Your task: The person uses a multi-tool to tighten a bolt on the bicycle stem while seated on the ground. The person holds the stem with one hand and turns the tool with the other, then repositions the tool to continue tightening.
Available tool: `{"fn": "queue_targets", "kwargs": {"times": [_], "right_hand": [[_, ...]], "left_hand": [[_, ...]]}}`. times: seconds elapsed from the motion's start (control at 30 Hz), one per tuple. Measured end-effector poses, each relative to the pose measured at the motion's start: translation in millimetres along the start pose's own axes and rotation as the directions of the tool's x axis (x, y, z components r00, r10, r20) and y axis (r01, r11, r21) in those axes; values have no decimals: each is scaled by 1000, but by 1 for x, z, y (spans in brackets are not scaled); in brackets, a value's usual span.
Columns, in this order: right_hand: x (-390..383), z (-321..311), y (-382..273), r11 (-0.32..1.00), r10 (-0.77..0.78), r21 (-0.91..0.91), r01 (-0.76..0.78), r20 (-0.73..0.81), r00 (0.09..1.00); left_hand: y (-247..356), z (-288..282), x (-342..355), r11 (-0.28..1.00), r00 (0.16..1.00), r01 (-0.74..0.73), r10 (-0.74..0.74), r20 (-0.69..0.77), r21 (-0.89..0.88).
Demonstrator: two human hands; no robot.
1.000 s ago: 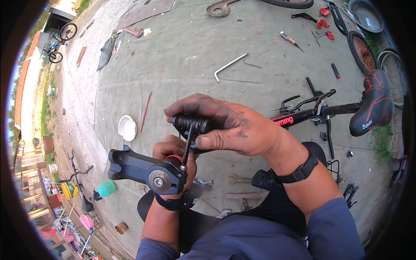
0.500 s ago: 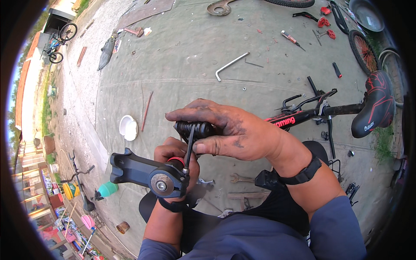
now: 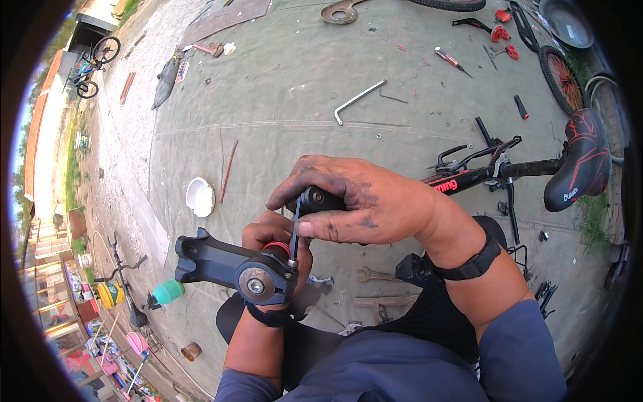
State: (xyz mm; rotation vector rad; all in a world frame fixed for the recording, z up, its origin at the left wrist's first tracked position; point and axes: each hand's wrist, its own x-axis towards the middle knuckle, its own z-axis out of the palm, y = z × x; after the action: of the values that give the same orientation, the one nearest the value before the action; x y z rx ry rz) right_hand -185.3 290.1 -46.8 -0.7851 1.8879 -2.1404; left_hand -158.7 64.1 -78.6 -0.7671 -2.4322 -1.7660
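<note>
A black bicycle stem (image 3: 213, 260) with a round top cap (image 3: 255, 285) is in front of me. My left hand (image 3: 261, 231) is closed beneath it, beside a red ring (image 3: 276, 248); most of its fingers are hidden. In my right hand (image 3: 378, 201), thumb and fingers grip a black folding hex key tool (image 3: 315, 199). One thin metal key points down from the tool, and its tip meets a small bolt (image 3: 292, 266) on the side of the stem's clamp. Dark grease marks the fingers of my right hand.
On the green ground sheet lie a large hex key (image 3: 360, 102), a screwdriver (image 3: 453, 61), a spanner (image 3: 375, 275) and a white bowl (image 3: 199, 197). To the right is a black bicycle frame (image 3: 469, 179) with its saddle (image 3: 580, 164). Bicycles stand at the left.
The folding tool has turned in my right hand, its end now facing up, and my fingers curl further round it. The stem and my left hand have shifted slightly right and down.
</note>
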Motion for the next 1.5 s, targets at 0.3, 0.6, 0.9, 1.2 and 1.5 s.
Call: {"fn": "queue_targets", "kwargs": {"times": [0.3, 0.6, 0.9, 1.2, 1.5], "right_hand": [[-1, 0, -14, 978, -65, -199, 60, -16, 998], [1, -8, -30, 988, 146, -63, -141, 80, 986], [6, -11, -54, 864, 493, 16, -504, 180, 851], [-30, -10, -44, 948, 227, 252, -196, -101, 969], [-45, -3, -43, 931, -97, -355, 89, -5, 995]], "left_hand": [[6, 1, 4, 995, 997, -73, 75, -18, 68], [0, 2, -8, 998, 998, 48, -47, -40, 33], [-7, 3, -10, 1000, 999, 9, -9, -52, -10], [-6, 4, -1, 999, 998, -35, 33, -55, -25], [-1, 1, 3, 996, 1000, -27, 26, -13, -86]]}}
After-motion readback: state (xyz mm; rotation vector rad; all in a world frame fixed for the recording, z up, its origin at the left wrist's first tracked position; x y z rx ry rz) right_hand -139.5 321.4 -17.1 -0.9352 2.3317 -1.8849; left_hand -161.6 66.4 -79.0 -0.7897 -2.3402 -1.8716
